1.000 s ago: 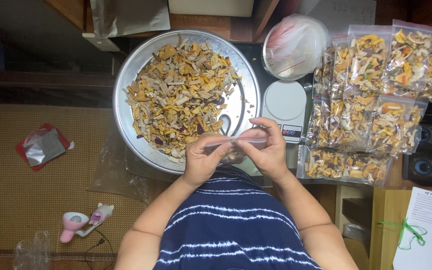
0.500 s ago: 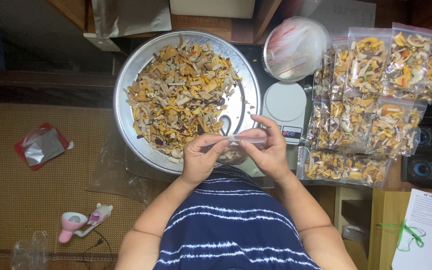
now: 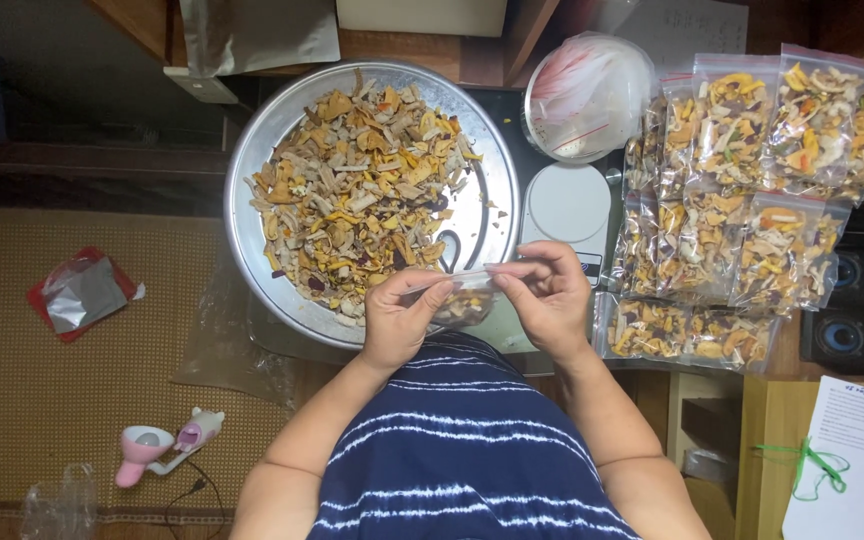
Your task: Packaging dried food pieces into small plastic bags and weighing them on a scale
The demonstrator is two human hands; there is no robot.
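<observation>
Hands barely shifted, left hand [image 3: 399, 318] and right hand [image 3: 548, 292] pinching clear pouch [image 3: 460, 296] between them

Dark table [image 3: 512, 130]: big metal tray [image 3: 252, 190] of dried slices at left, white scale [image 3: 567, 200] centre, filled clear bags [image 3: 752, 190] stacked along right edge, bowl of empty bags [image 3: 587, 95] behind scale.

I see one small clear plastic bag [image 3: 460, 298], part-filled with dried yellow and tan pieces. It lies horizontal, top strip level, at the metal pan's near rim.
</observation>
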